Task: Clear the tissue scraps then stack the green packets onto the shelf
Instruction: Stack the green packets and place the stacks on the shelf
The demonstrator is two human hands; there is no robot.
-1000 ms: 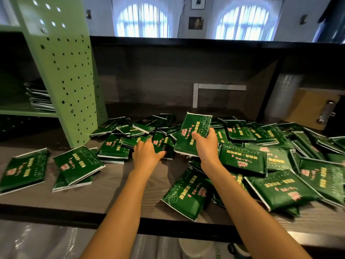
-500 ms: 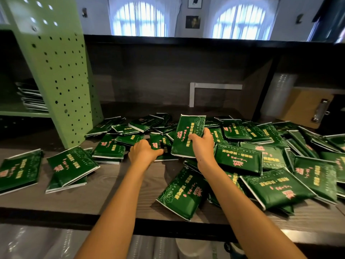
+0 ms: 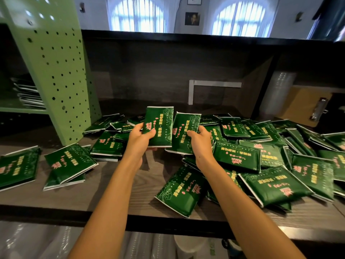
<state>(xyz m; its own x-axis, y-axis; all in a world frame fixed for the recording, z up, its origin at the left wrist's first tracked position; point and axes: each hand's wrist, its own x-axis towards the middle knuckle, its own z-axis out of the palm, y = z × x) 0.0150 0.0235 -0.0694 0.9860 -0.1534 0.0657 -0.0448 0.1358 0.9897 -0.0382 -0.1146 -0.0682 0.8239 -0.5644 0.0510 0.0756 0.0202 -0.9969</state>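
Since a moment ago both hands have lifted off the pile, and now each carries a packet. My left hand [image 3: 141, 136] is closed around the lower part of one green packet [image 3: 160, 126], thumb across its face, holding it upright. My right hand [image 3: 200, 139] grips a second green packet [image 3: 184, 131] by its lower right edge, tilted a little to the right. The two packets stand side by side, nearly touching, above the middle of the wooden surface [image 3: 115, 186]. Both forearms reach forward from the near edge, wrists slightly raised. Loose green packets [image 3: 276, 186] lie heaped toward the right edge, with a few [image 3: 69, 163] scattered toward the left edge. At the back left a green perforated shelf [image 3: 56, 71] holds stacked packets [image 3: 29, 96].
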